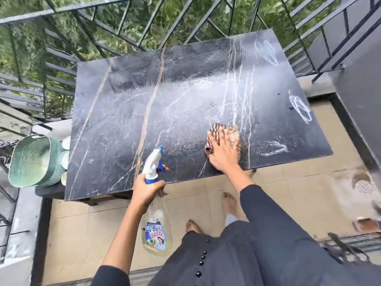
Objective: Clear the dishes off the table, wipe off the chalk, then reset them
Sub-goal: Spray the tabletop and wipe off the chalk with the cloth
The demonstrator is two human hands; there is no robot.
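Since no dishes remain on the counter (123,112), the clearing looks done and the wiping is midway: the wide stretch ahead of both hands is wet and smeared, while chalk outlines (300,107) survive beyond and beside the right hand (223,154). That hand lies flat, pressing a striped cloth (231,131) near the front edge. The left hand (147,189) is clenched around a spray bottle (155,205), off the counter's edge. Far left of it, a green basket (31,159) with plates (66,142) beside it awaits resetting. Nothing blocks the remaining chalk.
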